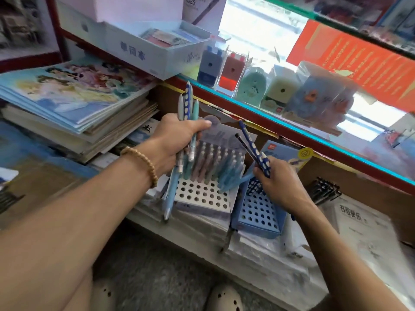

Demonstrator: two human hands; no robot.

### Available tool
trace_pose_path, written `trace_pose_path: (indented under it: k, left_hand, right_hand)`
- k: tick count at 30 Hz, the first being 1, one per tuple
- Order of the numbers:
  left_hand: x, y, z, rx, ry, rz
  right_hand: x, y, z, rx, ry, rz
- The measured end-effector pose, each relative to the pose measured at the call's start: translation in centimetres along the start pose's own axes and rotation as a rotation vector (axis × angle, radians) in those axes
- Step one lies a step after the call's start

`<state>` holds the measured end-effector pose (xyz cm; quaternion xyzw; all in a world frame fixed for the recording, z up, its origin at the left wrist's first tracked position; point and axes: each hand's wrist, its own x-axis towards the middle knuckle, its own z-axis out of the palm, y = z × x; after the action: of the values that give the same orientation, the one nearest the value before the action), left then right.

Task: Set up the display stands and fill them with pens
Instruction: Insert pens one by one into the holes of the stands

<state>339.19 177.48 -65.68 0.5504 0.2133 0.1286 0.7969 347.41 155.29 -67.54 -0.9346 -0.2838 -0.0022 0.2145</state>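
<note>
Left hand [177, 140] is clenched round a bundle of pens [187, 108]; right hand [277, 180] pinches two dotted blue pens [253, 149] over the blue stand [258, 212]. The white stand [202, 194], beside it on the ledge, is part filled. Pens judged light, stiff, smooth; best gripped mid-barrel.

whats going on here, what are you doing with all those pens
A person is filling two pen display stands on a low shelf. The left hand grips a bunch of pens, and the right hand holds a few dark blue dotted pens. The white stand has its back rows filled and its front holes empty. The blue stand beside it is mostly empty holes.
</note>
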Motion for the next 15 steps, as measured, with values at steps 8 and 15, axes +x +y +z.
trace_pose_path:
  k: [8,15]
  left_hand:
    - [0.7,-0.2,-1.0,0.023,0.049,0.040]
    - [0.6,0.7,-1.7,-0.003,0.095,0.062]
  right_hand:
    - [0.5,-1.3,0.6,0.001,-0.080,-0.076]
    - [1.2,-1.6,1.8,0.168,-0.134,-0.057]
